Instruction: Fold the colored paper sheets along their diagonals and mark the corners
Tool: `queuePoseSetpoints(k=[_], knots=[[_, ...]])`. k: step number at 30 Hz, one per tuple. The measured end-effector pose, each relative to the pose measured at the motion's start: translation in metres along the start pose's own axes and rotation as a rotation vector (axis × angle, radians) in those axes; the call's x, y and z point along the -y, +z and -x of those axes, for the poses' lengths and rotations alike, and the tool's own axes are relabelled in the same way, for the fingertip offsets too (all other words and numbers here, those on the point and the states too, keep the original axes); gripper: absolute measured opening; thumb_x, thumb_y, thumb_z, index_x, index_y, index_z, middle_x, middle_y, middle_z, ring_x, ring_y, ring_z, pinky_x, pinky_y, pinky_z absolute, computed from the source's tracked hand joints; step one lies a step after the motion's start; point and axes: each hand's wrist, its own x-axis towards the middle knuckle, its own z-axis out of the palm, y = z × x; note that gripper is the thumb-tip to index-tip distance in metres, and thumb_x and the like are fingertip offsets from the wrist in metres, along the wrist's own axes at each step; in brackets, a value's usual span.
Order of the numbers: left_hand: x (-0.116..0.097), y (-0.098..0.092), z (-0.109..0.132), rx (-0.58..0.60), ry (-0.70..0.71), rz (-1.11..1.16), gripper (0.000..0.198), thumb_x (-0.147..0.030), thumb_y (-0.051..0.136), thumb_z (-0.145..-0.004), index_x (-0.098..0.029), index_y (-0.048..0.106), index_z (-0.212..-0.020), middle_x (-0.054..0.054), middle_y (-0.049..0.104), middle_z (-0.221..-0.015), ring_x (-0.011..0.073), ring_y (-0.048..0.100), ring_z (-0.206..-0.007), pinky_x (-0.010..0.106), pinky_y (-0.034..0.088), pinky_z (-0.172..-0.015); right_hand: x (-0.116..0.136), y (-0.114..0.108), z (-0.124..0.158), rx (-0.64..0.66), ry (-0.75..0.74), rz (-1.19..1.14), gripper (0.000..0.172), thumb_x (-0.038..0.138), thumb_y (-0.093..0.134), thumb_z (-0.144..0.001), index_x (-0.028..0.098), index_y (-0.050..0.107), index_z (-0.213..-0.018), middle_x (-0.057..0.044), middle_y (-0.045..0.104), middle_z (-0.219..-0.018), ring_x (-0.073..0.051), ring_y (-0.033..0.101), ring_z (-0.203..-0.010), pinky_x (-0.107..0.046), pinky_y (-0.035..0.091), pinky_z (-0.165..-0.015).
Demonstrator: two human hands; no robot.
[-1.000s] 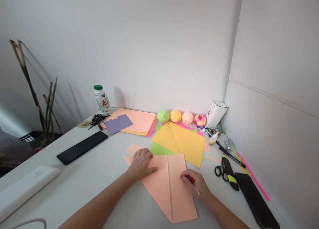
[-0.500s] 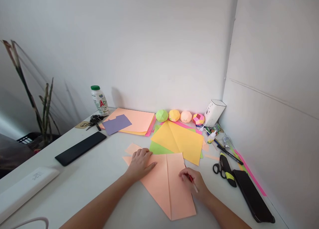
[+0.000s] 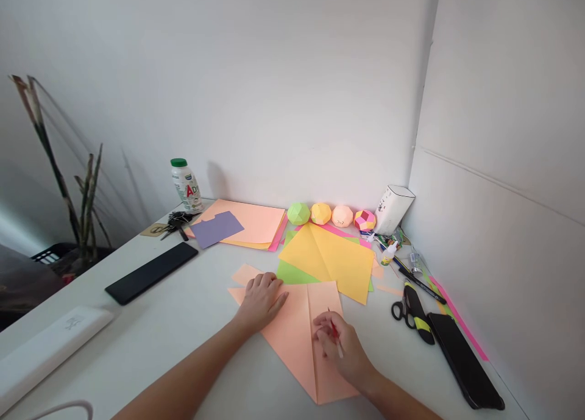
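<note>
Peach paper (image 3: 287, 338) beneath both hands (image 3: 261, 299), crease (image 3: 314, 368) between them.

Bare left forearm (image 3: 201, 365), bare left hand (image 3: 261, 303), bare right forearm (image 3: 388, 388), bare right hand (image 3: 351, 347), rounded fingers (image 3: 266, 279)

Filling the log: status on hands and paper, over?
Left hand on peach paper. Right hand holds slender red tool over it. Crease or edge runs down it. Yellow sheet at far edge.
</note>
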Motion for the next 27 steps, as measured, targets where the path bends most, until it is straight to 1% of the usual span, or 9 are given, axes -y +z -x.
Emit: queuePoseSetpoints(k=[3,6,9,11,14,18,21,24,27], knots=[[0.0,0.0,-0.001,0.0,-0.006,0.023,0.037,-0.045,0.032,-0.093,-0.021,0.06,-0.101,0.009,0.054,-0.105,0.0267,0.048,-0.099,0.045,0.038,-0.089,0.003,0.009,-0.002,-0.021,0.088,-0.163,0.019,0.033,0.054,-0.085,0.021,0.052,-0.099,-0.003,0.059,-0.082,-0.016,0.058,-0.073,-0.026,0.047,-0.058],[-0.001,-0.001,-0.002,-0.002,-0.013,0.065,0.038,-0.045,0.032,-0.092,-0.021,0.06,-0.1,0.01,0.054,-0.105,0.027,0.048,-0.099,0.045,0.038,-0.089,0.007,0.012,-0.007,-0.076,0.115,-0.21,0.018,0.034,0.054,-0.084,0.021,0.051,-0.095,-0.007,0.06,-0.095,-0.016,0.058,-0.073,-0.025,0.044,-0.053],[-0.003,-0.005,-0.003,-0.006,-0.036,0.124,0.039,-0.045,0.031,-0.091,-0.022,0.061,-0.097,0.009,0.056,-0.103,0.0268,0.049,-0.097,0.046,0.038,-0.088,0.011,0.014,-0.008,-0.085,0.093,-0.202,0.017,0.035,0.054,-0.084,0.021,0.051,-0.092,-0.006,0.06,-0.094,-0.016,0.057,-0.075,-0.027,0.048,-0.062],[-0.004,-0.008,-0.003,-0.01,-0.059,0.173,0.04,-0.046,0.03,-0.091,-0.022,0.061,-0.095,0.008,0.057,-0.102,0.0267,0.05,-0.097,0.046,0.038,-0.088,0.011,0.017,-0.006,-0.068,0.046,-0.178,0.016,0.035,0.057,-0.083,0.021,0.052,-0.089,-0.004,0.058,-0.088,-0.016,0.056,-0.078,-0.029,0.048,-0.07],[-0.006,-0.015,-0.005,-0.026,-0.12,0.264,0.048,-0.047,0.019,-0.094,-0.022,0.06,-0.089,0.007,0.06,-0.097,0.0251,0.052,-0.095,0.042,0.04,-0.088,0.009,0.019,0.0,0.023,-0.088,-0.076,0.014,0.035,0.053,-0.085,0.022,0.05,-0.085,-0.001,0.053,-0.077,-0.015,0.051,-0.071,-0.029,0.046,-0.068],[-0.002,-0.038,-0.009,-0.016,-0.266,0.378,0.067,-0.047,-0.005,-0.094,-0.02,0.052,-0.07,0.008,0.061,-0.081,0.0223,0.057,-0.081,0.034,0.046,-0.074,0.01,0.017,0.004,0.13,-0.318,0.083,0.01,0.032,0.049,-0.085,0.023,0.049,-0.082,-0.006,0.058,-0.091,-0.021,0.054,-0.089,-0.036,0.047,-0.079],[0.007,-0.066,-0.011,0.153,-0.291,0.435,0.069,-0.056,0.0,-0.092,-0.02,0.046,-0.055,0.005,0.057,-0.063,0.0191,0.055,-0.063,0.031,0.045,-0.064,0.015,0.014,0.004,0.204,-0.394,0.151,0.01,0.028,0.046,-0.084,0.023,0.052,-0.079,-0.008,0.061,-0.101,-0.024,0.053,-0.102,-0.04,0.045,-0.088],[0.015,-0.091,-0.007,0.47,-0.236,0.458,0.069,-0.064,0.016,-0.089,-0.02,0.053,-0.052,0.003,0.058,-0.054,0.0166,0.053,-0.053,0.028,0.044,-0.057,0.019,0.014,0.002,0.303,-0.46,0.21,0.011,0.024,0.047,-0.081,0.024,0.058,-0.081,-0.005,0.066,-0.098,-0.023,0.055,-0.106,-0.045,0.035,-0.101],[0.014,-0.1,0.0,0.73,-0.167,0.393,0.053,-0.064,0.042,-0.079,-0.02,0.059,-0.055,0.002,0.059,-0.051,0.0173,0.055,-0.051,0.027,0.043,-0.052,0.017,0.016,0.0,0.374,-0.48,0.263,0.015,0.027,0.056,-0.077,0.027,0.063,-0.091,-0.001,0.07,-0.089,-0.023,0.055,-0.112,-0.048,0.021,-0.11]])
